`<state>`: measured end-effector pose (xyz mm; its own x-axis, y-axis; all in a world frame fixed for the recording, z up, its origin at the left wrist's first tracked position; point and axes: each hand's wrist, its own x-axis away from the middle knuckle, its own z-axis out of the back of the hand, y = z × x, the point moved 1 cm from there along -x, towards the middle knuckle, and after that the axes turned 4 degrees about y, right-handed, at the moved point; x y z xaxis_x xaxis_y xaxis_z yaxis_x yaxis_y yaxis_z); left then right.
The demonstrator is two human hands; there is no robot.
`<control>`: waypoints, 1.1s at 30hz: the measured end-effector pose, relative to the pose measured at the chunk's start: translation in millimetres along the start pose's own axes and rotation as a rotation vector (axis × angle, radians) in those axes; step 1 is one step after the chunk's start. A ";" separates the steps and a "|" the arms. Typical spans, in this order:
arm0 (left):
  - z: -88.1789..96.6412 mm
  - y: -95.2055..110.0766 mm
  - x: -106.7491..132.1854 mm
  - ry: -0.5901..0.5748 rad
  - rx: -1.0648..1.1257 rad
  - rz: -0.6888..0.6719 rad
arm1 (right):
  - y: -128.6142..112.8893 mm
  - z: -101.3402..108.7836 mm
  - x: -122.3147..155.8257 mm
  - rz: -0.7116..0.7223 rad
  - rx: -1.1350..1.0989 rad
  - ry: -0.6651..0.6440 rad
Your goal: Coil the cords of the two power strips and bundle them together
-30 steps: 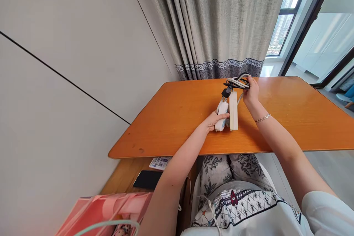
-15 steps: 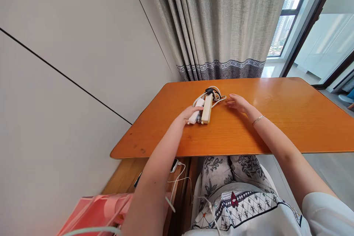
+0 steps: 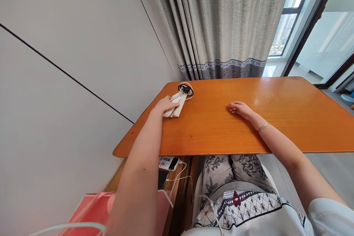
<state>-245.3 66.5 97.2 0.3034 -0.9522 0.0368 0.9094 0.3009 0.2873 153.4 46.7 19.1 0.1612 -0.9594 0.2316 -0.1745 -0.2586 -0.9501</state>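
Note:
My left hand (image 3: 165, 105) rests on a cream power strip (image 3: 179, 105) at the far left of the orange table (image 3: 249, 132), fingers curled over its near end and a white plug. The strip's bundled cord (image 3: 186, 89) lies coiled at its far end, with a black plug in the loop. My right hand (image 3: 240, 109) lies flat on the table's middle, fingers together and stretched leftward, holding nothing. A thin bracelet circles that wrist.
A grey wall runs along the left; a grey curtain (image 3: 221, 25) hangs behind the table, with a window at the right. Below the table edge a lower shelf holds a power bank (image 3: 169, 163) with white cable and a dark phone (image 3: 162, 179). A pink bag (image 3: 94, 214) stands at bottom left.
My left hand has slid the power strip and cord bundle from the table's middle to its far left. My right hand let go of the cord and settled flat on the table.

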 end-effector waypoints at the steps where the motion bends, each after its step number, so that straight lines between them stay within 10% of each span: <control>1: -1.2 -0.1 -0.1 -0.027 -0.018 0.010 | 1.1 0.8 -0.8 0.009 -0.006 0.005; 16: -16.9 -5.8 -2.0 -0.040 -0.001 0.164 | 9.8 -2.2 0.9 0.111 0.098 0.000; 22: 2.0 -1.2 -2.4 0.020 0.047 0.021 | 6.8 -2.9 4.2 0.116 0.145 -0.007; 28: 4.6 33.9 14.8 0.201 0.092 -0.184 | 8.1 -2.2 4.6 0.125 0.183 -0.017; 33: -34.1 91.7 46.6 0.534 0.291 -0.493 | 9.9 -1.7 3.3 0.149 0.236 -0.031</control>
<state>-138.1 51.6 92.6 0.0471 -0.7954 -0.6043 0.8857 -0.2465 0.3934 150.5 40.8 10.9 0.1808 -0.9801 0.0822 0.0323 -0.0776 -0.9965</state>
